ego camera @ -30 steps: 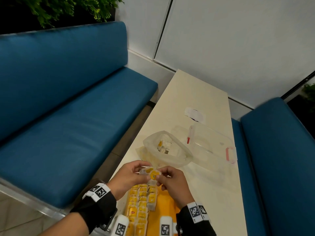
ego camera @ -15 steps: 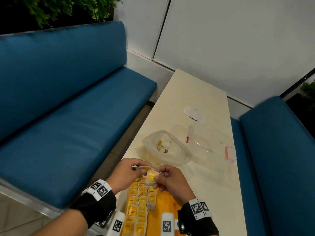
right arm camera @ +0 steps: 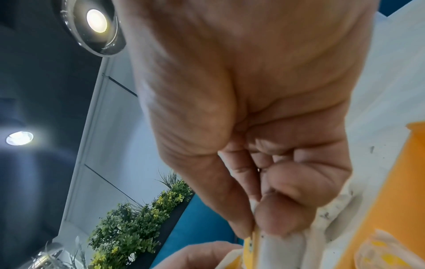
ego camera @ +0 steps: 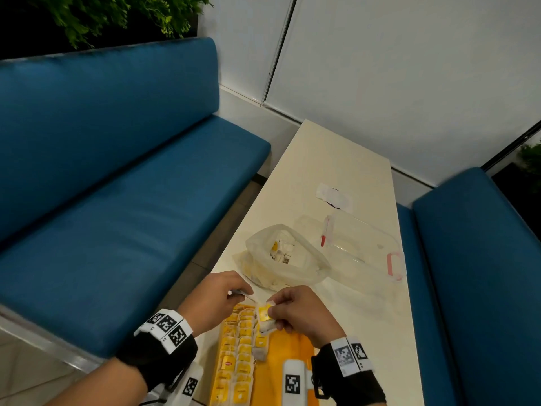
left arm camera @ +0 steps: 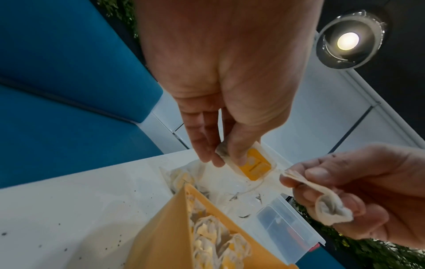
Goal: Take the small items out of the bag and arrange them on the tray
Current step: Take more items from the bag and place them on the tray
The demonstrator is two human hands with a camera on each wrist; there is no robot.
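Both hands are up over the far end of the orange tray point(ego camera: 295, 344), working one tea bag point(ego camera: 265, 316) between them. The right hand point(ego camera: 304, 312) pinches the bag, its yellow tag facing up; the left hand point(ego camera: 218, 300) pinches what looks like a second sachet point(left arm camera: 247, 163) with a yellow label, though in the head view only a thin pale edge shows at its fingertips. A fine string seems to run between the two, so my guess is they are being untangled. The step in hand reads as the placing stage: one item out of the plastic bag point(ego camera: 285, 259), not yet set down. The held bag hangs just above the top of the rows of tea bags point(ego camera: 238, 356) already lying on the tray, its long axis running roughly toward and away from the person, tag end farther off. The next move likely calls for freeing the string, then lowering the bag flat at the head of a row, lined up with its neighbours. More sachets are visible inside the open plastic bag, just beyond the hands on the table point(ego camera: 336, 159).
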